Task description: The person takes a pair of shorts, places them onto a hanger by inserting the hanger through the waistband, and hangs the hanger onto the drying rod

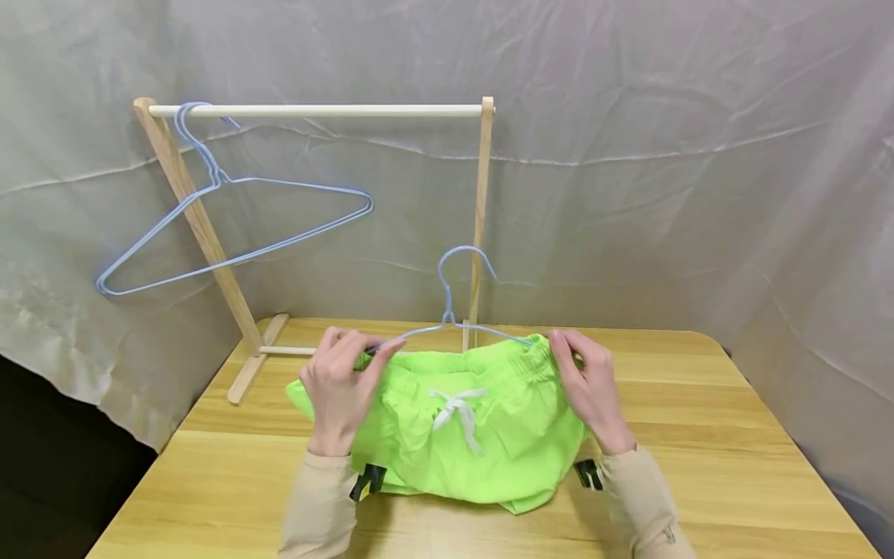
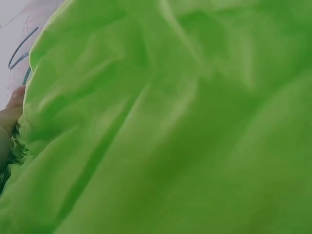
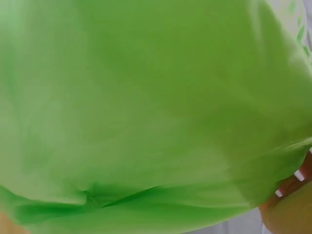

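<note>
Bright green shorts point(image 1: 489, 458) with an elastic waistband and a white drawstring bow point(image 1: 457, 411) are held up just over the table. A blue wire hanger point(image 1: 448, 301) stands in the waist opening, its hook upright above and its lower part hidden by the cloth. My left hand point(image 1: 341, 392) pinches the left end of the waistband close to the hanger's wire. At the opposite end, my right hand point(image 1: 590, 384) pinches the waistband near the hanger's right shoulder. Green cloth point(image 2: 161, 126) fills most of the left wrist view, and likewise the right wrist view.
Behind, on the left, stands a wooden rack with a white rail point(image 1: 314, 111). Matching blue hangers point(image 1: 300, 241) hang from its left end. The wooden table point(image 1: 698, 435) extends to the right, with grey curtain point(image 1: 628, 194) behind it.
</note>
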